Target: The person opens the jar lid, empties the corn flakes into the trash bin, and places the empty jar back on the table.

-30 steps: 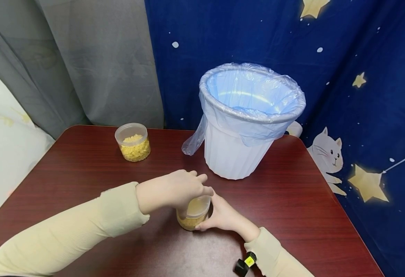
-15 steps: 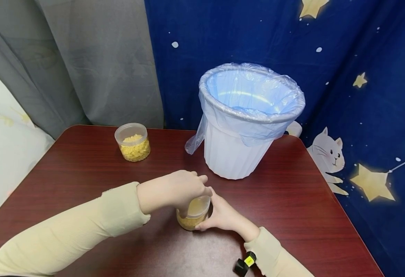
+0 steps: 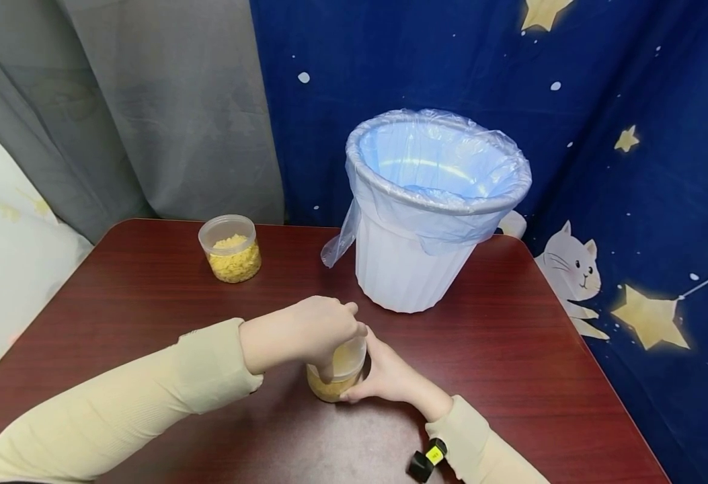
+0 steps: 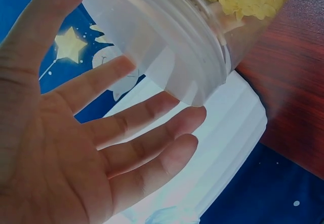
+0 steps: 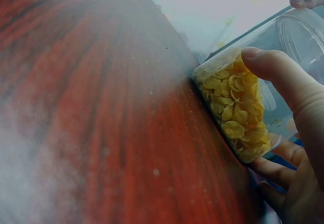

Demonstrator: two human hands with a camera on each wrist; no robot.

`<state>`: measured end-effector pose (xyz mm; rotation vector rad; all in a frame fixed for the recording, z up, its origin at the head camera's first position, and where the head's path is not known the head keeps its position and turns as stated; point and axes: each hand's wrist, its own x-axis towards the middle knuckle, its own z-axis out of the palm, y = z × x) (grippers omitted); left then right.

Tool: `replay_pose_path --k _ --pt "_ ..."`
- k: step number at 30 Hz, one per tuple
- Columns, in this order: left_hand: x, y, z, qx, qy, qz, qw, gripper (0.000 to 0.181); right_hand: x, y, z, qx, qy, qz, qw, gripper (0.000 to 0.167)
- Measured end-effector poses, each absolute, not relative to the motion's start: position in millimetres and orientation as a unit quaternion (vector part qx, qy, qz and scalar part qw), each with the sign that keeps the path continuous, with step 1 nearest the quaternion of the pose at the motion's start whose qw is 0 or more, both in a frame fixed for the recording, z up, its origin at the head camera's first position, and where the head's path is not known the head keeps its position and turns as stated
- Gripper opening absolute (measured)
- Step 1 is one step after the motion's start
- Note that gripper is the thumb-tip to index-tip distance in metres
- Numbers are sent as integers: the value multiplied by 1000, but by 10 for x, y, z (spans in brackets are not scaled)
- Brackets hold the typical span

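Observation:
A clear plastic jar (image 3: pixel 328 392) partly filled with yellow flakes (image 5: pixel 235 107) stands on the table near the middle. Its frosted lid (image 4: pixel 152 36) is on top. My left hand (image 3: pixel 308 333) reaches over the jar from the left, thumb and fingertips round the lid's rim. From the right, my right hand (image 3: pixel 390 373) grips the jar's side; in the right wrist view its thumb lies across the wall, with other fingers on the opposite side. Farther back at the left stands a second clear jar (image 3: pixel 232 252) of yellow flakes, its top apparently uncovered.
A white ribbed bin (image 3: pixel 411 272) lined with a translucent blue bag (image 3: pixel 444 198) stands behind my hands on the dark red table (image 3: pixel 535 376). Grey and blue curtains (image 3: pixel 323 107) hang along the back edge. A small black device (image 3: pixel 426 460) is by my right cuff.
My left fingers have shifted slightly at the lid. The right hand keeps its hold on the jar, which stays in place on the table; the view has drifted a little.

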<state>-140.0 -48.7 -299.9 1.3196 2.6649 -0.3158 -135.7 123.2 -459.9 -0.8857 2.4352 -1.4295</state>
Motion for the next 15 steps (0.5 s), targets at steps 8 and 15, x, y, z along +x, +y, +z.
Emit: replay_pose_path --k 8,15 --pt "-1417 -491 -3038 441 890 -108 55 61 -1380 1257 -4648 -309 823 -470 82 115" --pt "-1418 -500 -3063 430 896 -102 49 59 -1387 1257 -4648 -306 827 -465 84 109"
